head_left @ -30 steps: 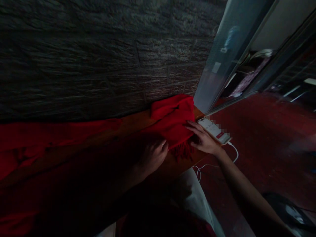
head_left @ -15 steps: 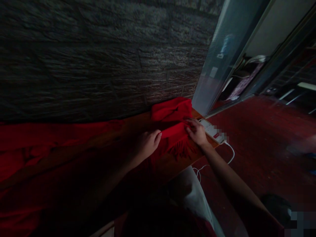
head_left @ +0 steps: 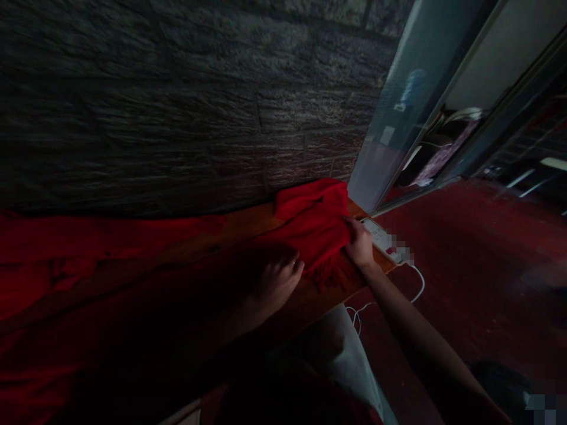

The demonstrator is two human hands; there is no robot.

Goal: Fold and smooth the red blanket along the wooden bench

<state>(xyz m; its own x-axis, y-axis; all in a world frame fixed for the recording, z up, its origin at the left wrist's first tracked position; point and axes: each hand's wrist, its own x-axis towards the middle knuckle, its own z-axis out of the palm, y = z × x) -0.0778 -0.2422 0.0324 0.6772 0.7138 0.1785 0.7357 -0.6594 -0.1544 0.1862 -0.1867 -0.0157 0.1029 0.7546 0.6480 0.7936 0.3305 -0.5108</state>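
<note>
A red fringed cloth (head_left: 316, 233) lies partly folded on the wooden bench (head_left: 248, 221), its fringe hanging toward the near edge. My right hand (head_left: 359, 243) has its fingers closed at the right edge of this cloth. At the cloth's near left edge is my left hand (head_left: 283, 277), fingers bent together; dark shadow hides what lies under its palm. Beyond the hands, a folded red bundle (head_left: 292, 202) rests against the wall. More red cloth (head_left: 48, 239) stretches along the bench at the left.
A white device (head_left: 381, 239) with a white cable (head_left: 420, 277) lies at the bench's right end. Behind the bench rises a rough stone-block wall (head_left: 199, 118). A doorway panel (head_left: 390, 118) stands at the right, above a red floor (head_left: 478, 254).
The raised fold of red cloth between my hands now lies flatter. My left hand has moved nearer to me and slightly right; my right hand has shifted slightly right. The view has tilted a little.
</note>
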